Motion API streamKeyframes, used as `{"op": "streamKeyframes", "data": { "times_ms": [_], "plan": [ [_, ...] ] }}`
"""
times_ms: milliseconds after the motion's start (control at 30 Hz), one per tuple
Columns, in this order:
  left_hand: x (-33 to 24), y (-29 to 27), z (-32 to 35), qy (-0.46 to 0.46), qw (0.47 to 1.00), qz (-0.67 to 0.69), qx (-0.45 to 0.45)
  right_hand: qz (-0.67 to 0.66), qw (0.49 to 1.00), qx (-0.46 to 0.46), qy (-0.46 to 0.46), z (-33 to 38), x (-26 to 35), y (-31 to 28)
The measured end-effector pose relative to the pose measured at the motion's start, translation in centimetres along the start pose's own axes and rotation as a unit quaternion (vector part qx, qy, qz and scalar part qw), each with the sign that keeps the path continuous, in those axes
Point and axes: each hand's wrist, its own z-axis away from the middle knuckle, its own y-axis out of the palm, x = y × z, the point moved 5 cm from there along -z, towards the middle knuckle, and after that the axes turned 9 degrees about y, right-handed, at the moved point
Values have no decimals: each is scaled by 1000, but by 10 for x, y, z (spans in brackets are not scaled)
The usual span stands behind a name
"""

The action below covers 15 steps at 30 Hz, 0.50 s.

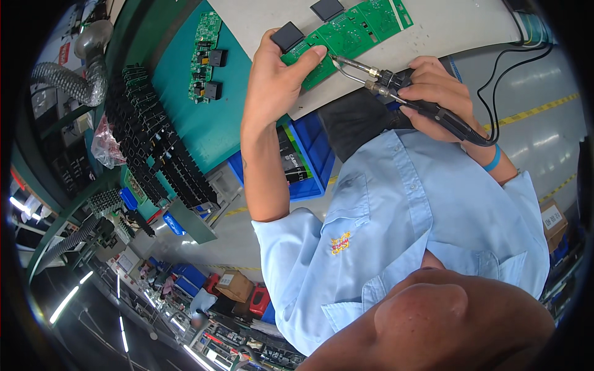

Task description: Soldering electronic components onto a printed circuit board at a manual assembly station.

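My left hand (275,83) is closed on the near left end of a long green circuit board (352,40), its thumb pressed on the board's face. Two black square blocks, one a black block (288,36) beside my fingers and another black block (327,8) farther along, stick out past the board's far edge. In my right hand (440,93) is a soldering iron (433,111) with a thin metal guide tube (352,63) alongside its tip. Both metal ends meet at the board close to my left thumb. Whether they touch it, I cannot tell.
Another green circuit board (204,59) with black parts lies on the teal mat (232,117) to the left. Beyond it stand rows of stacked boards (161,139). A blue bin (322,167) sits below the light work surface (470,25). A black cable (495,93) trails from the iron.
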Motion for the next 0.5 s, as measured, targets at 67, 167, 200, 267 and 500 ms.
{"op": "streamKeyframes", "data": {
  "times_ms": [67, 167, 200, 267, 500],
  "plan": [
    [0, 0, 0, 1, 1000, -2, 1, 2, 1000, 4, 1, 0, 0, 0],
    [1, 0, -1, 2, 1000, -2, 1, 0, 1000, -1, 1, -1, 0, -2],
    [1, 0, -1, 2, 1000, -1, 0, -4, 1000, -9, 0, -1, 1, -4],
    [2, -1, -1, 4, 1000, 1, -2, -11, 1000, -24, -2, -2, 1, -8],
    [4, -4, -1, -3, 1000, -5, -7, 76, 985, -145, 57, -26, -15, -60]
  ]
}}
